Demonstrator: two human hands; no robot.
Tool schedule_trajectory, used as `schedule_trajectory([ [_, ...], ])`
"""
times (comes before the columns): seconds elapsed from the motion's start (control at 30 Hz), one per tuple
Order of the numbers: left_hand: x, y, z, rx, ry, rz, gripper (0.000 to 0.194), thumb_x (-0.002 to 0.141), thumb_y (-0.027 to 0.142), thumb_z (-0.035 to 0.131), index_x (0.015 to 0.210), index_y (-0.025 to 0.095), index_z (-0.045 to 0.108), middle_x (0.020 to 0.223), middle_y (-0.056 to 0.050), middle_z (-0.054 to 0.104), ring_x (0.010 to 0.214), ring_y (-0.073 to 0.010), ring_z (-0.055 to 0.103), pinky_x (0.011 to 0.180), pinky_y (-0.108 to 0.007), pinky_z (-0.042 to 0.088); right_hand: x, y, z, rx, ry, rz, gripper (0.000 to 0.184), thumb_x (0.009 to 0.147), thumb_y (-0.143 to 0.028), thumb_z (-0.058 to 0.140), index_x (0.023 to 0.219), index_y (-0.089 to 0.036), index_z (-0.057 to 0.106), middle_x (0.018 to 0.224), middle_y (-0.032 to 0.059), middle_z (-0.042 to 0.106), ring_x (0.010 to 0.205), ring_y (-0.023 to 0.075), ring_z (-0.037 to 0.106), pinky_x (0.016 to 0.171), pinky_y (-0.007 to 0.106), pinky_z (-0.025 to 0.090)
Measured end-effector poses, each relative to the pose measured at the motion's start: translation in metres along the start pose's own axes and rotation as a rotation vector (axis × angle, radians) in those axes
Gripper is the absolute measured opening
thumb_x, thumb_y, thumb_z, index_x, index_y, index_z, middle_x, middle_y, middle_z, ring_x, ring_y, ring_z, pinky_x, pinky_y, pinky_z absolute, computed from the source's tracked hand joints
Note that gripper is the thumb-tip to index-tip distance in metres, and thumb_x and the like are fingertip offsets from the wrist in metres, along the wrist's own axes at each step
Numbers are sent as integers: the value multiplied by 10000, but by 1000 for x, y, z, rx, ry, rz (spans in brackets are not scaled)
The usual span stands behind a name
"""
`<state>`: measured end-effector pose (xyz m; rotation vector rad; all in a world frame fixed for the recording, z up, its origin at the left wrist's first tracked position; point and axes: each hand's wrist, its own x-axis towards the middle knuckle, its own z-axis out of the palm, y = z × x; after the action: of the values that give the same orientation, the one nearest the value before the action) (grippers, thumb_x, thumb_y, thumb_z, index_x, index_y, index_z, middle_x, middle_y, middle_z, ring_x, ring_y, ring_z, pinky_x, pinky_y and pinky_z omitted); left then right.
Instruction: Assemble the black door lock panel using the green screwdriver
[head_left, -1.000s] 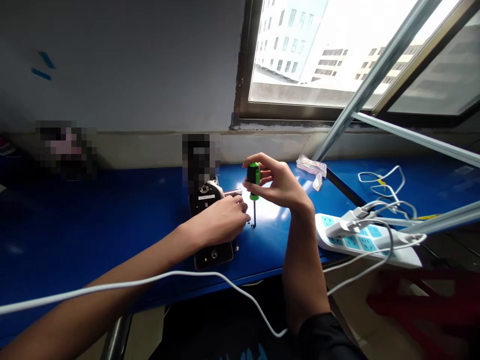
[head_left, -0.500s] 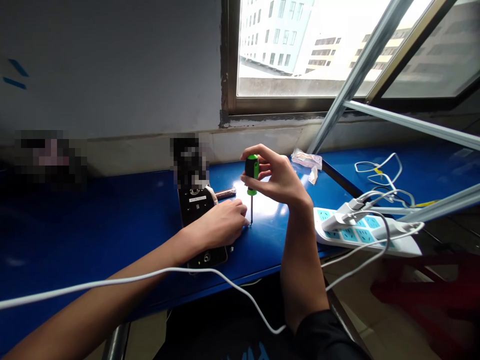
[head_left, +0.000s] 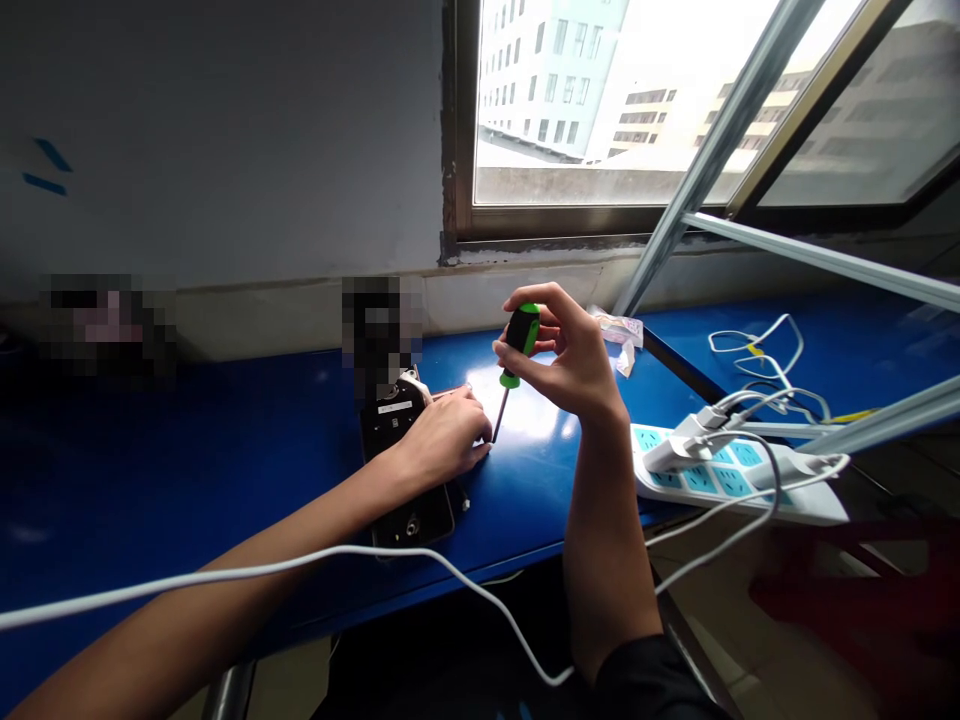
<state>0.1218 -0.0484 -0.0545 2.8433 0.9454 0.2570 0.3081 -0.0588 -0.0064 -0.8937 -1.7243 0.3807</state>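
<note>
Tilted now, the green-and-black screwdriver (head_left: 523,330) leans with its handle up and right and its shaft slanting down-left, where before it stood nearly upright. My right hand (head_left: 566,355) pinches the handle between narrow, closed fingers (head_left: 551,300). The tip sits just beside my left hand (head_left: 442,437), much nearer it than the right, at the edge of a black smartphone (head_left: 409,525) lying on the blue surface (head_left: 225,420). My left fingers (head_left: 469,410) curl over the phone, pressing it down. Whatever the tip meets is too small to make out, and pixelation hides the phone's far end.
</note>
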Motion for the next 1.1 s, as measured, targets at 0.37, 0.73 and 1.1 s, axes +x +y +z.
schedule_trajectory([
  [0.37, -3, -4, 7, -11, 126, 45, 71, 875, 243, 790, 854, 185, 825, 814, -74, 740, 985, -269, 666, 973, -421, 561, 0, 1, 0, -1, 67, -24, 346, 800, -211, 735, 1123, -247, 615, 834, -44, 684, 733, 146, 720, 609, 283, 606],
  [0.73, -53, -26, -3, -109, 579, 236, 84, 941, 161, 696, 896, 136, 763, 891, -88, 723, 1069, -257, 629, 912, -407, 596, 6, -8, 13, 180, 312, -222, 395, 838, -234, 797, 1153, -320, 574, 842, -45, 686, 654, 167, 731, 550, 317, 638],
  [1.1, -94, -48, -10, -160, 658, 139, 73, 953, 165, 682, 978, 157, 751, 912, -77, 713, 1019, -235, 624, 866, -402, 605, 16, -23, 43, 243, 57, -245, 447, 896, -253, 751, 1246, -327, 482, 1035, -6, 708, 935, 190, 757, 749, 352, 677],
])
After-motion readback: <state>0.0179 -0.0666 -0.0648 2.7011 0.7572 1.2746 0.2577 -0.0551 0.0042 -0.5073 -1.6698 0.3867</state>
